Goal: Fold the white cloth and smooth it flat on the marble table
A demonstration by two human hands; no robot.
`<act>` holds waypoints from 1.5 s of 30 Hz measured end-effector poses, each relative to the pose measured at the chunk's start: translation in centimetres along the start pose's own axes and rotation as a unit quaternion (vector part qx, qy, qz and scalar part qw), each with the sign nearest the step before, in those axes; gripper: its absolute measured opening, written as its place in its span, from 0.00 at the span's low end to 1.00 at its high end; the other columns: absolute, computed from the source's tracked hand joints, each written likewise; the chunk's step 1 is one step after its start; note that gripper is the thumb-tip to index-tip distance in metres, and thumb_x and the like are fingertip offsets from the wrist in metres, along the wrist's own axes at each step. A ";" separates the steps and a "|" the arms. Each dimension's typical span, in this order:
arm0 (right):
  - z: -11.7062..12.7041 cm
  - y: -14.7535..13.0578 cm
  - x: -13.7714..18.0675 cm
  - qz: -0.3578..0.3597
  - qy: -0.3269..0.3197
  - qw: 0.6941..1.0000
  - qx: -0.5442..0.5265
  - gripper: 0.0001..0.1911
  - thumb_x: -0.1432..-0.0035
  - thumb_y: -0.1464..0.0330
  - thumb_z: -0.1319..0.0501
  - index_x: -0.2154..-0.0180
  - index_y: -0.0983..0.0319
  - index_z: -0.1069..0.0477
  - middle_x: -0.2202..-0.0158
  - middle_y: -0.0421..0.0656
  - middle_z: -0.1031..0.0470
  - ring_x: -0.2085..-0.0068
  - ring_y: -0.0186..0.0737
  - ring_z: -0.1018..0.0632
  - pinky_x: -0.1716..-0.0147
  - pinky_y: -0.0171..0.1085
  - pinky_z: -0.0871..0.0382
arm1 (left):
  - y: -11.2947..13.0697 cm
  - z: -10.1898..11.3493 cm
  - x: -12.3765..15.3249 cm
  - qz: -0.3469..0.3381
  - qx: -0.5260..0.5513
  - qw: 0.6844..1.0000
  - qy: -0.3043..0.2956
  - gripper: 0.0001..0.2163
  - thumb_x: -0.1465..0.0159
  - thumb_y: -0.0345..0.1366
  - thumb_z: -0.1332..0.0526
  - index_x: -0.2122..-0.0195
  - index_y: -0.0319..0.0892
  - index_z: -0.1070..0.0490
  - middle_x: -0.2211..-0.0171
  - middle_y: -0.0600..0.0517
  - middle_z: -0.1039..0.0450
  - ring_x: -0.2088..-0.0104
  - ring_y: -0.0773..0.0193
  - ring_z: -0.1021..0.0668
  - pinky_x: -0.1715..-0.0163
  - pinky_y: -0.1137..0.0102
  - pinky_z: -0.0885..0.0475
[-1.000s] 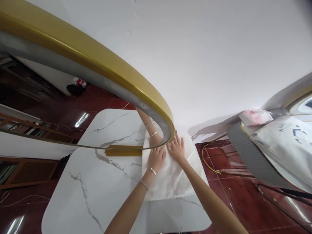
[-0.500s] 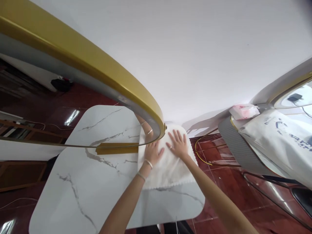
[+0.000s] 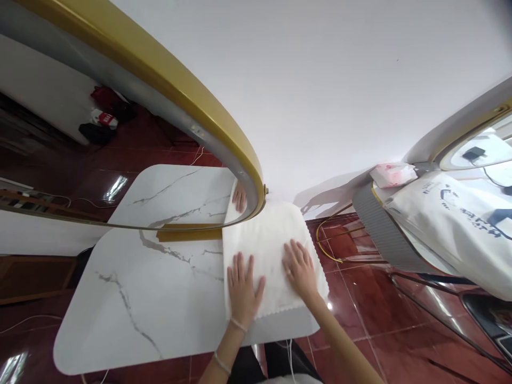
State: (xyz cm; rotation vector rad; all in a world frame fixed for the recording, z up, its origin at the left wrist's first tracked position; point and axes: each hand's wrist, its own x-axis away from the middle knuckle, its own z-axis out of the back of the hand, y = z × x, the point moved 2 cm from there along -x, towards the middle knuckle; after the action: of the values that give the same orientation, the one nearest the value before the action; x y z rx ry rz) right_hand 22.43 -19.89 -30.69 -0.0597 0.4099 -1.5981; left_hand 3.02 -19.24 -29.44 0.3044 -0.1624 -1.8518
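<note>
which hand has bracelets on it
The left hand, spread on the white cloth: two pale bracelets circle that arm near the wrist, while the right hand shows a bare wrist.

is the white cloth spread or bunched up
Spread: the white cloth lies flat on the marbled table, scalloped edge showing, left hand and right hand on it. Cannot tell whether it's layered.

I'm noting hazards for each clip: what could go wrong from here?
1. The white cloth reaches the right side of the marbled table, so a rightward push by the right hand might slip it over the edge.
2. The bracelet nearest the left hand sits close to the cloth's scalloped near edge and could snag it.
3. The gold mirror frame overlaps the cloth's far part in view; hands sliding forward might knock it.
</note>
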 end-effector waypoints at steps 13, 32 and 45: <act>-0.8 1.3 -2.4 -0.015 -0.007 0.996 0.087 0.31 0.34 0.56 0.55 0.33 0.60 0.51 0.34 0.50 0.46 0.34 0.52 0.46 0.39 0.53 0.53 | -0.2 -1.4 -4.3 -0.049 -0.017 0.998 0.019 0.29 0.34 0.45 0.45 0.34 0.42 0.47 0.32 0.39 0.55 0.32 0.47 0.50 0.37 0.48 0.49; 0.2 -0.2 7.7 0.046 0.002 0.995 0.092 0.37 0.36 0.53 0.52 0.31 0.55 0.63 0.30 0.48 0.61 0.31 0.56 0.54 0.38 0.58 0.56 | 0.5 0.8 5.9 -0.151 -0.015 0.988 -0.023 0.31 0.35 0.50 0.45 0.33 0.50 0.51 0.31 0.45 0.54 0.32 0.49 0.49 0.36 0.48 0.55; -0.3 -2.9 9.1 0.069 0.012 0.995 0.071 0.39 0.37 0.53 0.50 0.31 0.55 0.65 0.30 0.48 0.61 0.31 0.58 0.54 0.38 0.59 0.55 | -8.4 3.4 -3.8 0.233 0.307 0.911 0.146 0.08 0.45 0.39 0.35 0.66 0.44 0.22 0.58 0.45 0.23 0.49 0.49 0.26 0.47 0.53 0.32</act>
State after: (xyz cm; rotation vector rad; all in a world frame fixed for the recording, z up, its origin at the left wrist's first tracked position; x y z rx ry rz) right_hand 18.83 -28.61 -32.00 0.0942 0.3106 -1.4876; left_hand -4.64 -13.27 -27.92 0.8919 -0.5639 -1.2217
